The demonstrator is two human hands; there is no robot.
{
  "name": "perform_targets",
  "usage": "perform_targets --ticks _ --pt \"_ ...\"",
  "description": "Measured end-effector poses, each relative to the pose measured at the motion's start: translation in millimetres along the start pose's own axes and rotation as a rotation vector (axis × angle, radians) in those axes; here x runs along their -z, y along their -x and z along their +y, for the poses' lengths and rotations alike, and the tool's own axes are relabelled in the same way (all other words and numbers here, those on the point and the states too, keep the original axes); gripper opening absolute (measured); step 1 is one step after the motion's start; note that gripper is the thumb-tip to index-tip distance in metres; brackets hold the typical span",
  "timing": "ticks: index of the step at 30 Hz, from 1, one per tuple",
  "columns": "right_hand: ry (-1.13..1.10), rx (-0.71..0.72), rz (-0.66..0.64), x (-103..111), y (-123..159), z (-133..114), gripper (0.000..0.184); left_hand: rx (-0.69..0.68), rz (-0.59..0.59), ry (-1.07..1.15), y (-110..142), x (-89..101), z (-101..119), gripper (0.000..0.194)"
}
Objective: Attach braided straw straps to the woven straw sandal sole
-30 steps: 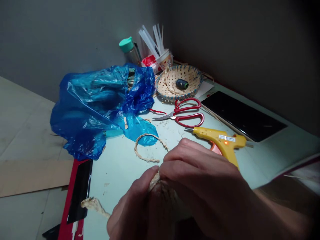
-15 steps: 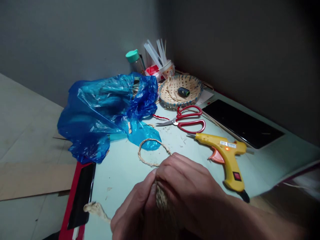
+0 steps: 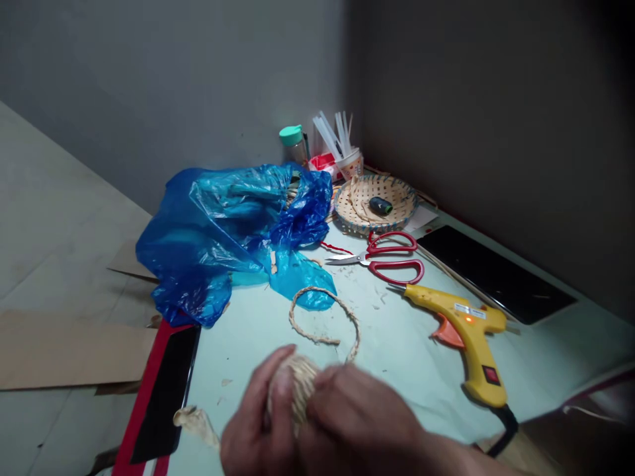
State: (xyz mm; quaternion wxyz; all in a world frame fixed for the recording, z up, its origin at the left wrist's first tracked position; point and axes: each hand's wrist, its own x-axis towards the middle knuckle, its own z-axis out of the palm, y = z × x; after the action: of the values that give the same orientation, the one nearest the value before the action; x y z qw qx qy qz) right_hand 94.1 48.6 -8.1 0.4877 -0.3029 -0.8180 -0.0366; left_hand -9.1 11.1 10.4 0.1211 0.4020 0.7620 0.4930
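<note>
My left hand [image 3: 262, 423] is closed round a rounded object wrapped in pale braided cord [image 3: 300, 383], low in the head view. My right hand [image 3: 364, 410] is closed against the object's right side, its fingertips touching the wrapping. From my right hand a loose end of braided fibre cord [image 3: 354, 324] runs out and curls in an open loop on the table. The fingertips of my right hand are partly blurred, and the object's underside is hidden by both hands. A pale crumpled strip [image 3: 196, 423] lies left of my left hand.
A yellow glue gun [image 3: 471, 337], its light lit, lies at the right. Red-handled scissors [image 3: 367, 258], a woven basket [image 3: 372, 198] with a dark spool, and a cup of glue sticks [image 3: 350, 162] stand farther back. A blue plastic bag [image 3: 223, 231] covers the left; a black panel [image 3: 496, 271] lies right.
The view has shifted, so the table things appear lower and farther right. My hands have parted slightly, showing more of the wrapped object. The cord loop has opened, its free end now visible.
</note>
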Motion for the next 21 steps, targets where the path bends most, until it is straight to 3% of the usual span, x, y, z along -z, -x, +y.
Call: perform_targets --ticks 4,6,7,9,12,17,21 --pt "-0.053 0.032 -0.023 8.0 1.4 11.3 0.034 0.095 0.078 0.153 -28.6 11.7 4.8 0.022" --pt "-0.041 -0.023 -0.307 24.1 -6.1 28.8 0.023 0.121 0.082 0.162 -35.3 17.2 3.7 0.022" --pt "-0.007 -0.009 -0.363 33.0 -11.6 38.7 0.021 0.143 0.074 0.154 -36.5 19.1 2.8 0.022" --pt "0.047 -0.083 -0.637 48.6 -24.9 57.0 0.018 0.219 0.047 0.160 -36.5 21.1 1.1 0.023" --pt "0.119 -0.114 -0.896 57.8 -46.3 74.1 0.027 0.310 0.010 0.238 -36.2 21.4 -0.6 0.023" --pt "-0.003 -0.017 -1.054 31.7 -66.0 72.9 0.011 0.415 -0.084 0.539 -43.5 22.5 -9.4 0.031" --pt "-0.112 -0.045 -1.091 4.3 -59.4 68.5 0.012 0.353 -0.109 0.678 -46.6 24.4 -14.4 0.026"
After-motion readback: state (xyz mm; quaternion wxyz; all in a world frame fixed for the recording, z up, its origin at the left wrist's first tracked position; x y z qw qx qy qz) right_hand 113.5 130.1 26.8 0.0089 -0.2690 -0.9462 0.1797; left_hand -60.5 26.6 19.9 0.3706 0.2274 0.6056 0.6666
